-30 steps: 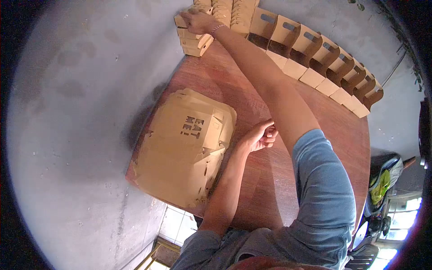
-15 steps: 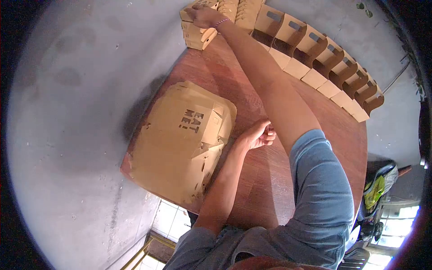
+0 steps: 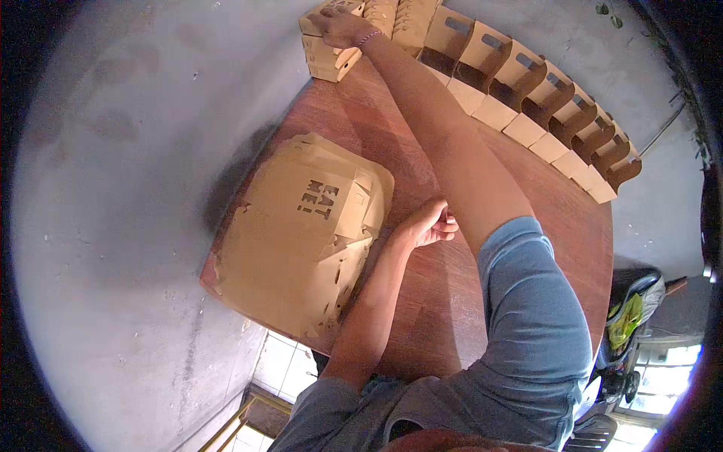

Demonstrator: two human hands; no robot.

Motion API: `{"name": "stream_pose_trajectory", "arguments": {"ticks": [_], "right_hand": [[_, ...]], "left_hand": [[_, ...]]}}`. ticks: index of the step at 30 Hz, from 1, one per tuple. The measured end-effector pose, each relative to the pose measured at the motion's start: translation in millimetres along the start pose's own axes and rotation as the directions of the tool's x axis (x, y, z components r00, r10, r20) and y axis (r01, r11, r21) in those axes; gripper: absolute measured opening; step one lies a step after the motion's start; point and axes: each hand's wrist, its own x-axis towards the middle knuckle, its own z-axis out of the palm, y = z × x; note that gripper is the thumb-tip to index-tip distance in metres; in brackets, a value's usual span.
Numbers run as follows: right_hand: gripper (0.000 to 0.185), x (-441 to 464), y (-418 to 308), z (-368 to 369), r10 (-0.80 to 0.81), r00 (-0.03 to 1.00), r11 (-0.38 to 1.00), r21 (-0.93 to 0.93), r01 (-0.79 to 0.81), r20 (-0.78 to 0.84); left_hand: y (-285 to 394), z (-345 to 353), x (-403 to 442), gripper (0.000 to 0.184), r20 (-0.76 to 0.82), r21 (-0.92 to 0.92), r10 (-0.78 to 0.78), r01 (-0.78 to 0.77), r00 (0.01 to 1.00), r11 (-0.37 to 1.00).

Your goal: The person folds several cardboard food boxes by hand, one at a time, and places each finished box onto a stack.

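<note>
"As we follow the right arm to its end, where do we find the top cardboard box (image 3: 309, 26)?"

"We find it on a stack of folded cardboard boxes (image 3: 324, 62) at the table's far left corner, close to the wall (image 3: 135, 188). Dark lettering shows on its upper face, partly covered."

"And how do we read the right hand (image 3: 340, 29)?"

"We see it laid over that box, back of the hand toward us, fingers reaching across the top. We cannot tell whether it grips the box or only presses on it. Around the wrist we notice a braided bracelet (image 3: 370, 38)."

"What about the left hand (image 3: 428, 224)?"

"We see its fingers narrow and loosely curled, beside the right forearm, which hides part of it. We cannot tell whether anything sits inside."

"What lies nearest to that arm?"

"We have a pile of flat cardboard blanks (image 3: 279, 241), cut through with 'EAT ME!', lying flat on the reddish wooden table (image 3: 440, 301)."

"And farther out?"

"Along the far edge we see a row of cardboard carriers (image 3: 518, 129), upright, with handle slots. Well apart, at the right, we make out a yellow-green bag (image 3: 625, 325) and a bright window (image 3: 666, 377)."
</note>
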Motion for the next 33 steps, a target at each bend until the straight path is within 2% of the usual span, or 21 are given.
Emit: {"name": "stream_pose_trajectory", "arguments": {"ticks": [2, 6, 8, 9, 11, 12, 14, 15, 17, 18, 20, 22, 24, 26, 27, 28, 29, 30, 31, 32, 33], "right_hand": [[0.061, -1, -2, -3, 0.007, 1.0, 0.997, -0.072, -0.007, -0.009], [0.059, 4, 2, -4, 0.009, 1.0, 0.994, -0.106, -0.009, 0.0], [0.077, 9, 8, -11, -0.086, 0.995, 0.992, -0.092, 0.09, 0.049], [0.077, 14, 11, -8, -0.087, 0.995, 0.991, -0.096, 0.091, 0.045], [0.079, 17, 15, 5, -0.031, 0.995, 0.984, -0.176, 0.014, -0.099], [0.079, 15, 16, 2, -0.03, 0.994, 0.984, -0.178, 0.011, -0.102], [0.076, 10, 19, -2, -0.148, 0.954, 0.961, -0.265, 0.076, -0.262], [0.076, 5, 16, -6, -0.148, 0.953, 0.961, -0.265, 0.076, -0.265], [0.067, -13, 2, -14, -0.293, 0.832, 0.95, -0.24, 0.199, -0.471], [0.067, -28, -11, -24, -0.296, 0.831, 0.95, -0.238, 0.203, -0.472], [0.058, -72, -46, -56, -0.305, 0.886, 0.931, 0.087, 0.355, -0.349], [0.05, -124, -86, -83, -0.276, 0.955, 0.878, 0.378, 0.295, -0.106], [0.042, -178, -130, -139, -0.323, 0.925, 0.871, 0.444, 0.208, 0.201], [0.04, -219, -142, -112, -0.437, 0.883, 0.638, 0.751, 0.168, 0.174], [0.043, -236, -147, -105, -0.485, 0.874, 0.615, 0.724, 0.312, 0.034], [0.046, -250, -154, -105, -0.531, 0.841, 0.585, 0.674, 0.451, -0.102], [0.046, -263, -162, -107, -0.527, 0.844, 0.589, 0.673, 0.448, -0.102], [0.051, -277, -173, -111, -0.559, 0.825, 0.598, 0.65, 0.469, -0.081], [0.057, -291, -183, -115, -0.592, 0.804, 0.606, 0.626, 0.491, -0.057], [0.057, -302, -195, -118, -0.587, 0.807, 0.611, 0.625, 0.486, -0.054], [0.06, -310, -209, -120, -0.595, 0.799, 0.591, 0.623, 0.513, -0.093]], "left_hand": [[-2, -2, 5, 0.023, -0.017, -0.055, -0.032, 0.031, 0.999, 0.998], [2, 3, 0, 0.027, -0.056, -0.021, -0.041, 0.04, 0.998, 0.999], [9, 5, -10, 0.035, 0.142, 0.03, -0.031, 0.027, 0.989, 0.999], [11, 4, -9, 0.035, 0.145, 0.035, -0.028, 0.024, 0.989, 0.999], [9, 0, -4, 0.045, 0.153, 0.04, -0.075, 0.07, 0.985, 0.997], [8, -1, -2, 0.045, 0.154, 0.044, -0.076, 0.07, 0.985, 0.997], [7, -3, 0, 0.048, 0.144, 0.022, -0.102, 0.1, 0.984, 0.995], [8, -4, 2, 0.048, 0.144, 0.025, -0.102, 0.099, 0.984, 0.995], [10, -6, 4, 0.05, 0.243, 0.045, -0.106, 0.098, 0.964, 0.994], [11, -5, 4, 0.05, 0.24, 0.043, -0.103, 0.095, 0.965, 0.995], [9, -4, 1, 0.05, 0.231, 0.04, -0.101, 0.094, 0.968, 0.995], [12, 1, -4, 0.046, 0.212, 0.042, -0.103, 0.097, 0.972, 0.994], [10, -2, -2, 0.04, 0.23, 0.038, -0.103, 0.096, 0.968, 0.995], [1, -21, 12, 0.04, 0.302, 0.009, -0.09, 0.091, 0.949, 0.996], [-2, -26, 17, 0.039, 0.372, -0.018, -0.069, 0.081, 0.926, 0.997], [-2, -23, 14, 0.041, 0.322, -0.077, -0.058, 0.087, 0.945, 0.993], [-2, -16, 14, 0.041, 0.324, -0.074, -0.063, 0.091, 0.944, 0.993], [1, 5, 7, 0.042, 0.04, -0.22, -0.022, 0.03, 0.999, 0.975], [4, 18, 5, 0.043, -0.25, -0.337, -0.015, -0.072, 0.968, 0.939], [4, -11, 17, 0.046, 0.284, 0.079, -0.055, 0.033, 0.957, 0.996], [9, -12, 12, 0.046, 0.289, 0.081, -0.06, 0.038, 0.956, 0.996]]}}
